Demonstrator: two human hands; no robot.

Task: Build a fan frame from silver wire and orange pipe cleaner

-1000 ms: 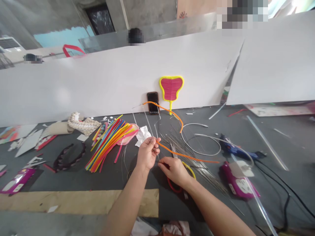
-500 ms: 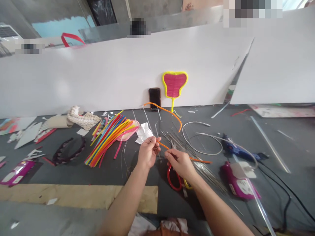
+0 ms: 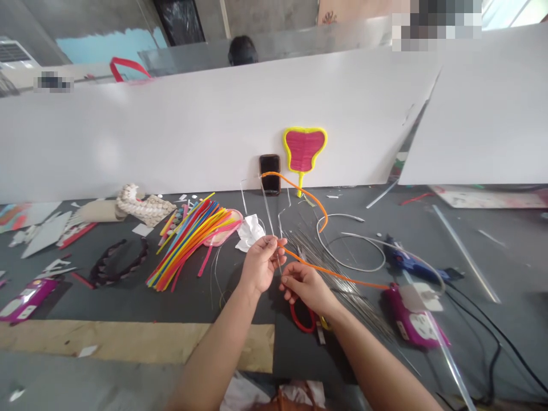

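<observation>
My left hand point(image 3: 264, 262) is closed, pinching a bent wire frame point(image 3: 268, 208) together with one end of an orange pipe cleaner point(image 3: 338, 273). That pipe cleaner runs off to the right, above my right hand. A second orange pipe cleaner point(image 3: 309, 197) curves from the top of the frame down to the right. Just below the left fingers, my right hand point(image 3: 305, 287) is closed at the lower ends of the wires; its fingertips partly hide them. Red-handled scissors point(image 3: 302, 318) lie beneath the right hand, partly covered. Loose wires point(image 3: 349, 294) are spread beside it.
Colourful pipe cleaners point(image 3: 188, 245) lie in a bundle on the left. A pink and yellow fan shape point(image 3: 305, 149) and a phone point(image 3: 270, 174) lean on the white partition. On the right are a blue glue gun point(image 3: 417, 262), cords and a purple box point(image 3: 413, 325).
My right hand has let go of the orange pipe cleaner and moved slightly left and down to the wire ends. The strip's free end now reaches further right. The wire frame has shifted right.
</observation>
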